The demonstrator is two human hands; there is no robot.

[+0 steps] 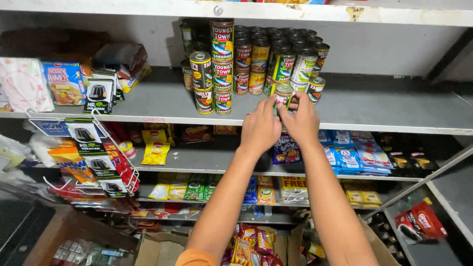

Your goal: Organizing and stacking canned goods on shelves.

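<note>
Both hands are being closed around one small green-labelled can [283,96], which is being held upright just at the front edge of the grey shelf [374,111]. The left hand [259,129] is being pressed against the can's left side with the fingers curled up over it, while the right hand [301,123] is being wrapped around its right side, the thumb and fingertips being laid near the lid. Whether the can's base is resting on the shelf or being lifted just above it cannot be told, since it is hidden by the hands.

Nearest the camera, below the forearms, an open cardboard box [162,249] with bright snack packets [249,246] is being shown. Above it, lower shelves are being filled with yellow sachets [155,148] and blue foil packets [347,157]. At the left, a wire rack [123,162] hung with black-and-white sachet strips [88,140] is being seen.

Just behind the held can, rows of stacked cans [276,54] with red, yellow and green labels are being kept, the tallest stack [222,66] standing to the left. Further left on the same shelf, a blue noodle packet [65,83] is being displayed, well apart from the hands.
</note>
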